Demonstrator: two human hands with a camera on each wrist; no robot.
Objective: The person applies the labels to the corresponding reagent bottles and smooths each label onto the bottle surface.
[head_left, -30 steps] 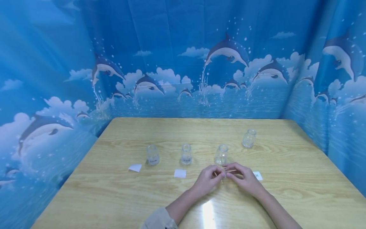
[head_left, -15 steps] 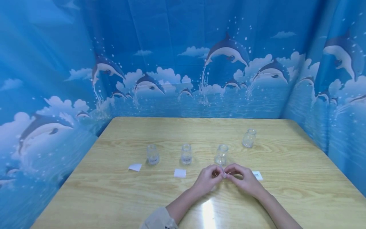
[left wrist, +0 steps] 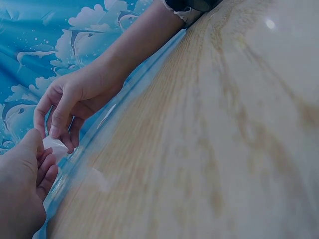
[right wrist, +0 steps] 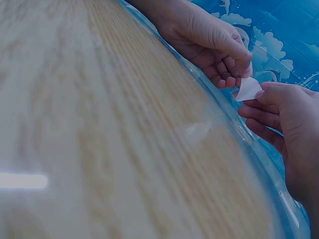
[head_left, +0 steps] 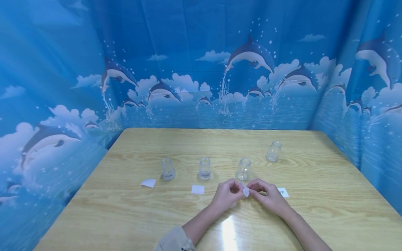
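Observation:
A small white slip of paper, curled like a sticker, is held between both hands above the table. My left hand pinches it between thumb and fingertips from one side. On the other side, the thumb and fingers of my right hand pinch it too. The right wrist view shows the curled slip spanning the two sets of fingertips. Just beyond the hands stands a clear glass jar. A white label with dark print lies partly hidden beside the right hand.
Two more glass jars, a middle one and a left one, carry dark print near their bases. Another glass jar stands farther back on the right. Two white paper pieces, one flat and one bent, lie on the wooden table.
The white slip between the fingertips has turned so that more of its face shows. My hands have barely shifted, and the jars and papers stay put.

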